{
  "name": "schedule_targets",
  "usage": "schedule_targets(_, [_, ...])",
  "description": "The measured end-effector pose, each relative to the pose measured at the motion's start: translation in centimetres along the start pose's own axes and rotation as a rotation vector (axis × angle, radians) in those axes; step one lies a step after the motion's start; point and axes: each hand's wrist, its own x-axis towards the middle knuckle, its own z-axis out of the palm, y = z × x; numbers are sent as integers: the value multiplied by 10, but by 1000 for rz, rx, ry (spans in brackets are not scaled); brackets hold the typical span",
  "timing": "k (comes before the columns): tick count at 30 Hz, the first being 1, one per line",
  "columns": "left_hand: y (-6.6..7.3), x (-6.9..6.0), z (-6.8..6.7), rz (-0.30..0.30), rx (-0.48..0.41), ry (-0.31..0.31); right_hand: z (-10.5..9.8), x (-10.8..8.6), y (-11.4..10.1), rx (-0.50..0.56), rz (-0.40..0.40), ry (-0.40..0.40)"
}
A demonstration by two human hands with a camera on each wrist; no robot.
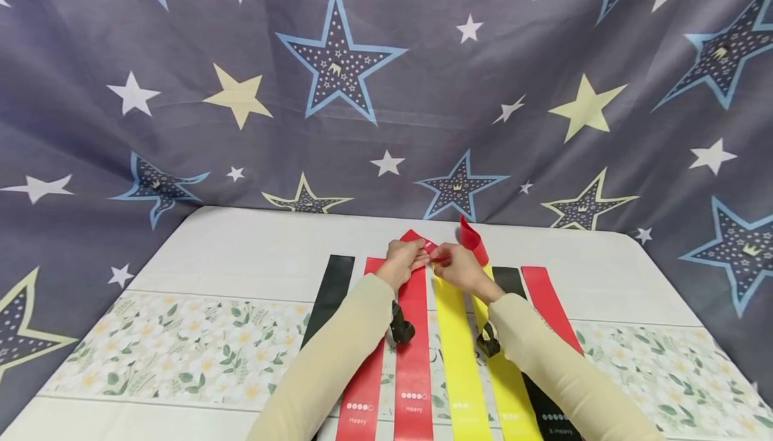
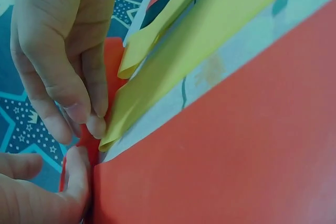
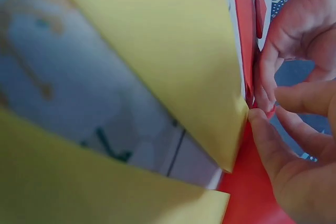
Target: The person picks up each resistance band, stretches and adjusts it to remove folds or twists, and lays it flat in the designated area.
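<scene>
A loose red resistance band (image 1: pixel 474 243) lies crosswise at the far ends of several flat strips. My left hand (image 1: pixel 403 261) holds its left part, beside the top of a red strip marked Heavy (image 1: pixel 413 340). Close by on the right, my right hand (image 1: pixel 461 268) pinches the same band with its fingertips, over the end of a yellow strip (image 1: pixel 461 354). Beyond the right hand, the band's free end curls upward. In the left wrist view, the fingertips of both hands nearly meet at the crosswise red band (image 2: pixel 113 59). Some fingertips are hidden behind the band in the right wrist view.
Another red strip (image 1: pixel 362 374) and a black strip (image 1: pixel 332 286) lie to the left. On the right are a second yellow strip (image 1: pixel 513 387), a black one (image 1: pixel 546 401) and a red one (image 1: pixel 552 307). A star-patterned curtain (image 1: pixel 386 92) hangs behind the table (image 1: pixel 241 246).
</scene>
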Motion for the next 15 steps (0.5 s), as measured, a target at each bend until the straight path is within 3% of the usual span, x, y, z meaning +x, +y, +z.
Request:
schedule_targets(8, [-2,3,3,64,-93,117,-1,-3,0,15,-33,50])
schedule_targets(15, [0,7,-2,21,-78,13,-3,-12,1,41,-92,90])
